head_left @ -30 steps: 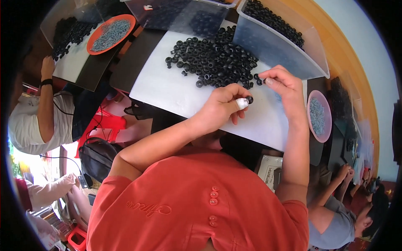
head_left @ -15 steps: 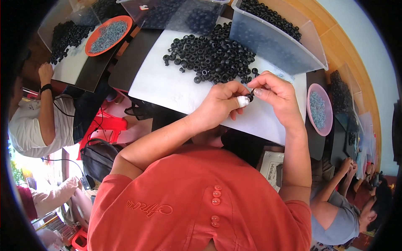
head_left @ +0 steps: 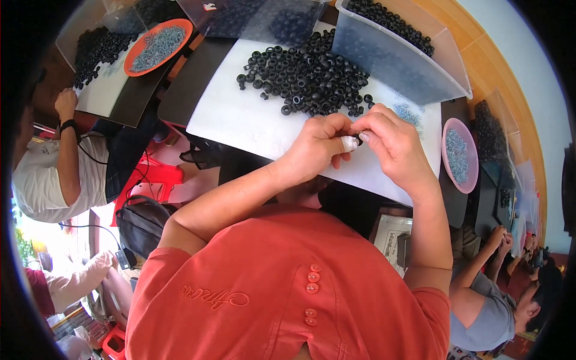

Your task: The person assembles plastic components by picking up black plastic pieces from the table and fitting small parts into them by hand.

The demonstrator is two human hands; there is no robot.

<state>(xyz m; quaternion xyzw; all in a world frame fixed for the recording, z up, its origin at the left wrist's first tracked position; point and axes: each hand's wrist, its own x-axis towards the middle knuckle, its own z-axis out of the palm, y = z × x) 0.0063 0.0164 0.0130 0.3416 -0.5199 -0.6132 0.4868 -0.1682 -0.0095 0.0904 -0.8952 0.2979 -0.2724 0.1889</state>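
Between my two hands is a small round black part (head_left: 359,139), mostly covered by the fingers. My left hand (head_left: 321,144), with white tape around its thumb, is closed on this part. My right hand (head_left: 393,141) pinches at its other side with thumb and forefinger; whether something tiny is in that pinch is hidden. Just beyond the hands, a heap of black ring-shaped parts (head_left: 306,78) lies on the white board (head_left: 240,132). A scatter of small grey-blue pieces (head_left: 408,114) lies on the board beyond my right hand.
A clear bin (head_left: 396,66) of black parts stands at the board's far right, another bin (head_left: 252,24) at the far left. To the right sits a pink bowl (head_left: 460,156) of small grey-blue pieces. An orange bowl (head_left: 159,48) is on the left table. People sit at either side.
My right hand has tilted inward, its fingers closing nearer over the black part. My left hand stays almost in place. The view has shifted slightly.
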